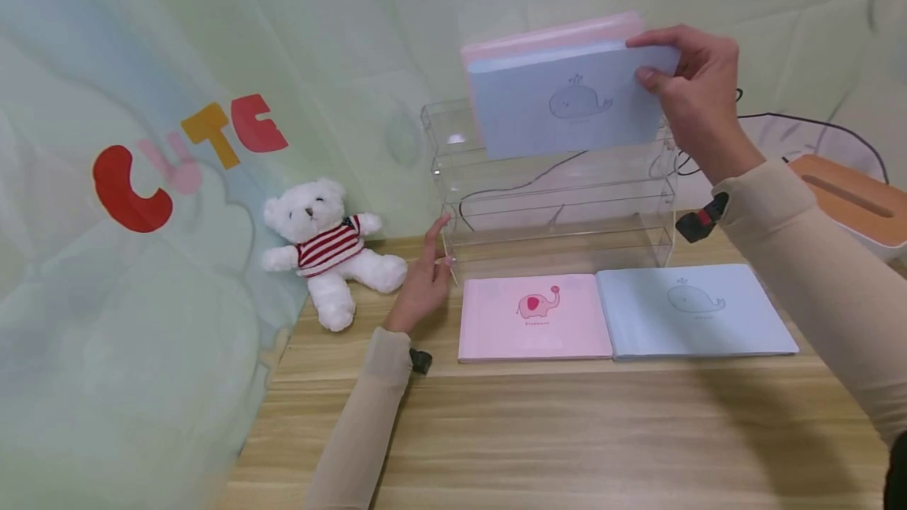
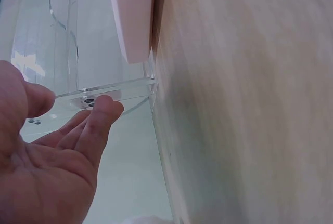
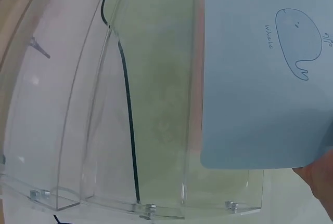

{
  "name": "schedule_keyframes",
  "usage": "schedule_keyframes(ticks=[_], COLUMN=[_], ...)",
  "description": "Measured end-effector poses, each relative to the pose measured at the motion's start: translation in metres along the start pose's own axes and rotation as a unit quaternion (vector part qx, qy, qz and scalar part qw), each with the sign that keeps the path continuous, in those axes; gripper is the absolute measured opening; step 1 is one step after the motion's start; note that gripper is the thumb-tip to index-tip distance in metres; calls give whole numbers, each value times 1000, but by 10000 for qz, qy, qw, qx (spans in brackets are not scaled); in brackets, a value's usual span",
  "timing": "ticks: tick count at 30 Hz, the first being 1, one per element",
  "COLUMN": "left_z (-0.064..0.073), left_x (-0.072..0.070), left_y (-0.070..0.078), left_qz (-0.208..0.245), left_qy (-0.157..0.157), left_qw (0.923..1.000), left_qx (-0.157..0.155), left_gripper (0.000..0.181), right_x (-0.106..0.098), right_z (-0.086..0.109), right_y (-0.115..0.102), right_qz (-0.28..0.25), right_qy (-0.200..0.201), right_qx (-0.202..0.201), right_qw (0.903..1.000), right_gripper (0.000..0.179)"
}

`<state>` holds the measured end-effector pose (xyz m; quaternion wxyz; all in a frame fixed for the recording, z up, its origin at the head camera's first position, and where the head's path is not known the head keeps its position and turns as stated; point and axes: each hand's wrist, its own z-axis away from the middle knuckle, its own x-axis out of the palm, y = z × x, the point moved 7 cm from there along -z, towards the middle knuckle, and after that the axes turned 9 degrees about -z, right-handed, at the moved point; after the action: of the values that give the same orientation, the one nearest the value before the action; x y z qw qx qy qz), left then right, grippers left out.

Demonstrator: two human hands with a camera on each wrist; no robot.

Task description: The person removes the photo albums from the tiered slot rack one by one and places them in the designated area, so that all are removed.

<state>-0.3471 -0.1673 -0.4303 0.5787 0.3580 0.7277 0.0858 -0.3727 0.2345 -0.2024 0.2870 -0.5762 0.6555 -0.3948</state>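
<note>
My right hand (image 1: 701,93) pinches the right edge of a light blue whale booklet (image 1: 524,112) between thumb and fingers, at the upper part of a clear acrylic tiered rack (image 1: 553,219). Right behind it, a pink booklet (image 1: 553,34) shows along its top and left edges. The right wrist view has the blue booklet (image 3: 250,109) in front of the top tier, with only a few fingers visible. Low at the rack's left end, my left hand (image 1: 425,278) touches the side panel (image 2: 117,89) with its fingers (image 2: 99,122) fairly straight.
On the wooden table before the rack lie a pink elephant booklet (image 1: 534,337) and another blue whale booklet (image 1: 694,329). A white teddy bear (image 1: 340,250) sits left of the rack. An orange-topped box (image 1: 850,195) and a black cable (image 1: 822,120) are on the right.
</note>
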Motion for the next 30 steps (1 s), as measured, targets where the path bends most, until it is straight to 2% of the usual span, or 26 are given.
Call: schedule_keyframes(ticks=[5,12,21,26,30], left_z=[-2,-2,-1,-2,-2], left_x=[0,0,-1,-1,-1], left_y=[0,-1,-2,-2,-3], left_qz=[2,-14,-61,-67,-83], left_qy=[15,57,33,14,8], left_qw=[10000,9999,10000,10000,10000], left_qx=[55,86,4,-2,-22], left_gripper=[77,77,79,78,79], right_x=[-3,-4,-8,-13,-17], right_z=[10,26,47,59,69], right_y=[3,8,10,14,15], right_qz=[-58,237,-98,360,495], right_qy=[45,-10,-38,70,75], right_qx=[147,348,295,416,504], right_qw=[9999,9991,9995,9985,9975], right_gripper=[35,33,33,34,34])
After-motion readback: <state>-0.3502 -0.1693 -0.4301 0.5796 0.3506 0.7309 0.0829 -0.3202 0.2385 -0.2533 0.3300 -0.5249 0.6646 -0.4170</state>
